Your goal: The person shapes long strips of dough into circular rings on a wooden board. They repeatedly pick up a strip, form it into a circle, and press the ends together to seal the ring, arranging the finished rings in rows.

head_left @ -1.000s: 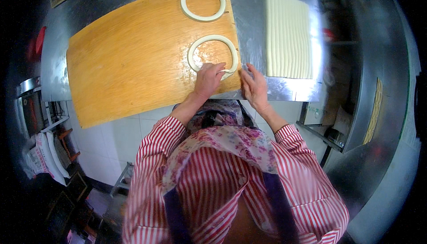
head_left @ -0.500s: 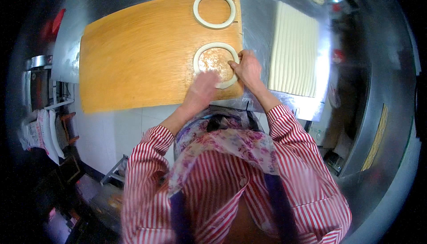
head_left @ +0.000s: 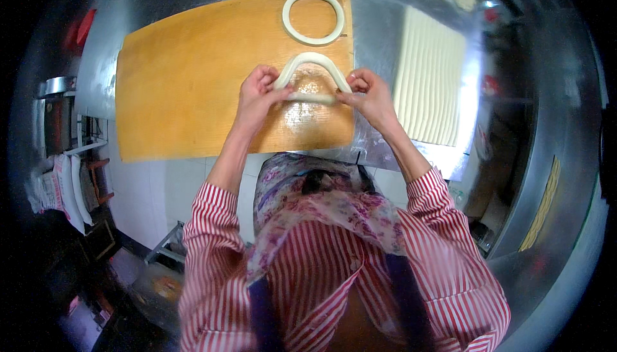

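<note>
Apart, left hand (head_left: pixel 258 94) and right hand (head_left: pixel 373 98) in curled pinches at opposite sides of one dough ring (head_left: pixel 311 58)

I have room to pass over the wooden board (head_left: pixel 193 82) left of the left hand (head_left: pixel 259 94); the flat dough ring (head_left: pixel 287 23) blocks me ahead, the dough strips (head_left: pixel 429 76) rightward.
</note>
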The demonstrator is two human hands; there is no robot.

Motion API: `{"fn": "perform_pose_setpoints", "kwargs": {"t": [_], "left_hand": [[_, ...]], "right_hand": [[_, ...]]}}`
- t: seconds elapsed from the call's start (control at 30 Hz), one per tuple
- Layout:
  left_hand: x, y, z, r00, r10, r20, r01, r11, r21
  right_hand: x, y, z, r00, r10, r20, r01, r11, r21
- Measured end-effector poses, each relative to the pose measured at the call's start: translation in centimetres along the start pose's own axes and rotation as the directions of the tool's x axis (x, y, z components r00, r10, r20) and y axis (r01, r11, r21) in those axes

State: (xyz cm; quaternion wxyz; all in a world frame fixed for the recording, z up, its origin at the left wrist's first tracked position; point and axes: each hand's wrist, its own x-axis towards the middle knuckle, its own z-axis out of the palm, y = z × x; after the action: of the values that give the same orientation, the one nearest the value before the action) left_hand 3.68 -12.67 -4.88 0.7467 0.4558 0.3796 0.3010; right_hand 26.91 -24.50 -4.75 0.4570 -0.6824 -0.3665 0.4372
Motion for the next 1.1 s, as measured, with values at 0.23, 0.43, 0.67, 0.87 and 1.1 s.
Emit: {"fn": "perform_pose_setpoints", "kwargs": {"t": [0.23,0.43,0.67,0.87,1.1], "left_hand": [[-2.4,-5.6,-5.0,0.896,0.174,0.408,-0.407,0.689,0.600],[2.8,-7.2,-0.7,0.881,0.385,0.277,-0.428,0.397,0.812],[6.9,-9.7,1.4,0.818,0.270,0.508,-0.569,0.254,0.782],[5.2,-8.3,2.1,0.802,0.453,0.388,-0.529,0.238,0.815],[2.6,-8.9,-0.6,0.925,0.255,0.281,-0.362,0.365,0.858]], "right_hand": [[-3.0,6.2,-1.9,0.936,-0.327,0.127,0.349,0.833,-0.429],[-0.8,5.3,2.7,0.957,-0.234,-0.171,0.105,0.830,-0.548],[2.6,6.4,3.9,0.967,-0.255,-0.026,0.186,0.765,-0.617],[-1.3,5.5,3.9,0.942,-0.294,-0.164,0.130,0.767,-0.629],[-2.2,5.8,3.5,0.970,-0.068,-0.234,-0.083,0.811,-0.579]]}}
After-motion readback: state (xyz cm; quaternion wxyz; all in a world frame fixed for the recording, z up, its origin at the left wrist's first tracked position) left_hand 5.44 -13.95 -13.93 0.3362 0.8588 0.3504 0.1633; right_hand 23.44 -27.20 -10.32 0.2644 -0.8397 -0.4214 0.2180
